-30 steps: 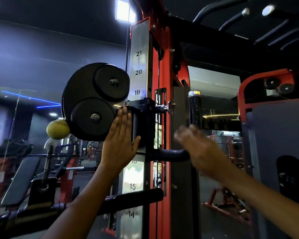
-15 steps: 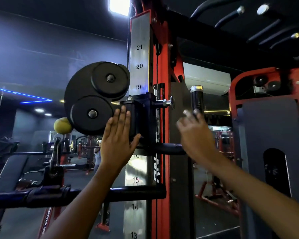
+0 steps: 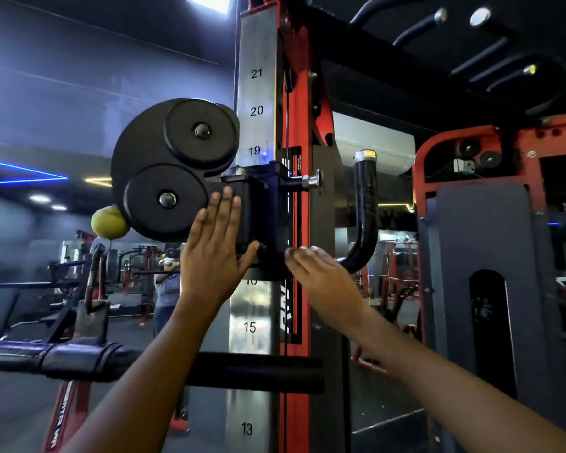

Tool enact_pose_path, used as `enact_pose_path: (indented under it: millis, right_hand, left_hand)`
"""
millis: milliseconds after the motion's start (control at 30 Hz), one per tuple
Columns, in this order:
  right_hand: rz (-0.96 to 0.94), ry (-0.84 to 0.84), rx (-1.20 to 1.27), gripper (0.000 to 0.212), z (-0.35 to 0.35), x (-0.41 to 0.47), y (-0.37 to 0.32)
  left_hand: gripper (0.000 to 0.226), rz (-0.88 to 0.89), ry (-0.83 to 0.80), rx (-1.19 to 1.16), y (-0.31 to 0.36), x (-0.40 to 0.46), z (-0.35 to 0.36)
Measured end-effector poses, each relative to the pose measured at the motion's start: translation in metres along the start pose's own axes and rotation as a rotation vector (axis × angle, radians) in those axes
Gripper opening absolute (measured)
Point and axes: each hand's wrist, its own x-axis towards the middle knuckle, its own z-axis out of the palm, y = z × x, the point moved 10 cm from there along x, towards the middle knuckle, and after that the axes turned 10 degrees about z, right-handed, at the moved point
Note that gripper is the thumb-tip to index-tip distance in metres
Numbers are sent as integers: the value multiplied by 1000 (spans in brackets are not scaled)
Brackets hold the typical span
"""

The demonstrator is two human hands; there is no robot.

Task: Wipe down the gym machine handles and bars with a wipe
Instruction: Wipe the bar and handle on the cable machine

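left grip (image 3: 214, 253) flat on carriage (image 3: 258, 207), right grip (image 3: 324, 276) open, j-shaped handle (image 3: 365, 217) just beyond

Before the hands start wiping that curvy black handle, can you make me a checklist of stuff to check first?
1. Wipe in a hand: not ok. No wipe shows in the left hand or the right hand.
2. Left hand steadying the machine: ok. It lies flat, fingers straight, on the black carriage block.
3. Right hand at the curved black handle: ok. Its open fingers are at the handle's lower bend.
4. Handle gripped: not ok. No fingers curl round it.
5. Carriage pin locked: cannot tell.
6. Handle already clean: cannot tell.
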Motion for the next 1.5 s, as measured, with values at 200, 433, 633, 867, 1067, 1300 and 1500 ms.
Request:
enact_pose_path:
  millis: [200, 433, 633, 867, 1067, 1300, 1500]
  right_hand:
    - [62, 290, -40, 42, -36, -44, 54]
    - [-259, 138, -126, 55, 11, -11, -12]
    - [-338, 155, -149, 44, -2, -83, 53]
    - [-276, 219, -161, 57, -3, -12, -11]
    - [-367, 128, -214, 50, -11, -47, 34]
    - [103, 61, 245, 40, -31, 9, 12]
    - [64, -10, 55, 42, -26, 0, 32]
  left_hand:
    - [74, 5, 1, -25, -1, -1, 1]
    - [73, 0, 33, -17, -1, -2, 1]
    - [72, -18, 47, -51, -1, -2, 0]
    - [69, -30, 51, -47, 1, -3, -2]
    - [70, -28, 47, -72, 0, -4, -4]
    - [70, -44, 31, -59, -1, -5, -2]
    - [71, -31, 20, -65, -1, -6, -3]
